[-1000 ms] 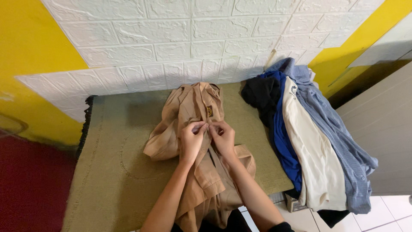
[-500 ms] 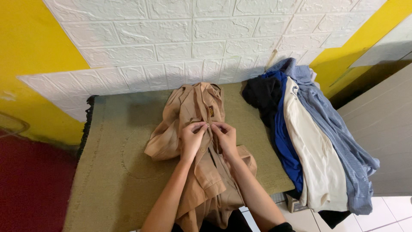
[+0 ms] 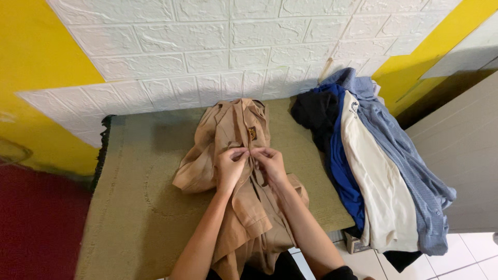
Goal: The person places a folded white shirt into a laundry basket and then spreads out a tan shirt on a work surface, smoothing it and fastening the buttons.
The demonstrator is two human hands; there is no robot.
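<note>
Khaki cloth fills the middle of our view: a tan shirt [image 3: 241, 171] lies front-up on the green woven mat [image 3: 140, 207] that covers the bench, collar toward the white brick wall [image 3: 207, 46] and hem hanging off the near edge toward us. We have both hands on its front opening, about halfway down. Our left hand [image 3: 230, 168] pinches one edge of the placket between thumb and fingertips, and our right hand [image 3: 270, 165] pinches the facing edge; the two grips meet fingertip to fingertip, each clenched on the shirt's cloth. We judge the step in hand to be closing the shirt front at this spot, though the button itself is too small to make out. Finishing it would call for a fine, steady pinch with the two edges held in line. A small dark badge [image 3: 252, 133] sits on the chest just above our hands. Well to the right lies a pile of other clothes [image 3: 373, 155], black, blue, cream and pale blue, draped over the bench edge.
</note>
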